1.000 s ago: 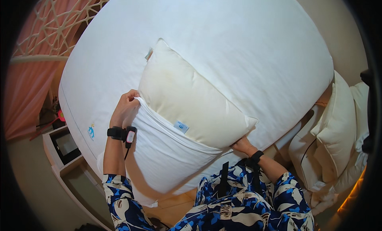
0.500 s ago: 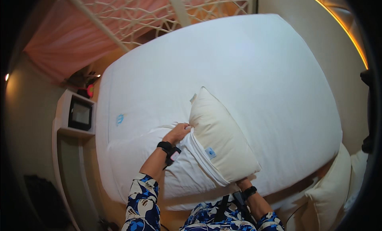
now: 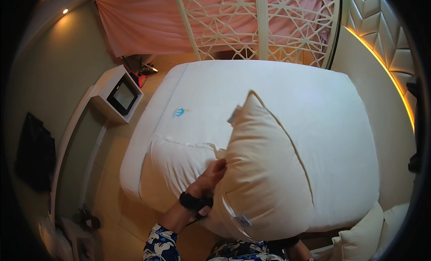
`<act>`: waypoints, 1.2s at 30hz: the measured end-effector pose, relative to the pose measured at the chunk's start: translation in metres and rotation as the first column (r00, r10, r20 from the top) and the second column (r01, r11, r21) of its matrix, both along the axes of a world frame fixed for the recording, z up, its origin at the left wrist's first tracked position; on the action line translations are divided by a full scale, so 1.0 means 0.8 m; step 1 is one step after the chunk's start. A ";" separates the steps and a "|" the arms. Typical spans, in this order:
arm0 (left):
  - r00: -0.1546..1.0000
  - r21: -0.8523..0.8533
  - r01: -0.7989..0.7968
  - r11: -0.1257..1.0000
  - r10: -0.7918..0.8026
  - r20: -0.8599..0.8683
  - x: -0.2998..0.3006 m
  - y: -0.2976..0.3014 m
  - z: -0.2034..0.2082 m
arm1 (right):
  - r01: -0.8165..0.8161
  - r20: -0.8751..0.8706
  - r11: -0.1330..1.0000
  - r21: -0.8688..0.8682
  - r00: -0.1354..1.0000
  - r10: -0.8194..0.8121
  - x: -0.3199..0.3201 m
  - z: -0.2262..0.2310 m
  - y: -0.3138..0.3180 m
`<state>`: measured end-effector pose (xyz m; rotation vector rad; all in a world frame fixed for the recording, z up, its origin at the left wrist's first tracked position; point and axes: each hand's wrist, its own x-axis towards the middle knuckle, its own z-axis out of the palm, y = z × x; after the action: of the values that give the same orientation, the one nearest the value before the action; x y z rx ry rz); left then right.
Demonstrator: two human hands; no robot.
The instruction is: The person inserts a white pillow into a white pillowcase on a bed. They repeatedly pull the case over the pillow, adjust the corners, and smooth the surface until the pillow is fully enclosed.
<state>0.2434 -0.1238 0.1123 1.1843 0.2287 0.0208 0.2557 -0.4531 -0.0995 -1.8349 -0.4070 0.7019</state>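
A cream pillow (image 3: pixel 269 171) stands tilted over the near part of a white-covered mattress (image 3: pixel 341 130), one corner pointing away from the person and its lower end toward the person's lap. A white pillowcase (image 3: pixel 175 164) spreads to its left, with an edge band running along the pillow's lower left side. Left hand (image 3: pixel 210 176): fingers bent and closed on the pillowcase edge, against the pillow's left side; slight blur noted. Right hand: concealed behind the pillow's lower end, only the forearm (image 3: pixel 301 252) showing; its grip cannot be determined. Labelling: a pale blue label (image 3: pixel 242 220) is fixed low on the pillow, its marking too small to read; a second tag (image 3: pixel 234 115) projects from the upper left edge, content indistinct. The mattress cover bears a blue printed emblem (image 3: pixel 179 112) with a small yellowish mark beside it. Further cream pillows (image 3: pixel 361 234) lie at lower right.
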 end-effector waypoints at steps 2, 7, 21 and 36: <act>0.998 0.177 -0.035 0.984 0.024 0.063 -0.026 0.001 0.048 | -0.050 0.007 0.998 0.023 0.999 0.050 0.017 0.028 -0.015; 0.915 0.686 -0.384 0.618 0.156 0.372 -0.198 0.001 0.116 | -0.202 0.151 0.973 0.113 0.971 0.185 -0.031 0.110 0.008; 0.687 0.628 -0.646 0.435 0.690 0.228 -0.604 0.015 0.036 | -0.550 0.251 0.789 0.274 0.833 0.493 -0.181 0.225 0.152; 0.943 0.949 -0.161 0.273 0.327 0.066 -0.483 0.026 -0.077 | -0.429 0.513 0.868 0.249 0.819 0.258 -0.091 0.212 0.069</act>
<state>-0.1431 -0.1027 0.0504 2.3832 0.5883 0.4131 0.1828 -0.3982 0.0699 -1.5752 -1.1447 0.3795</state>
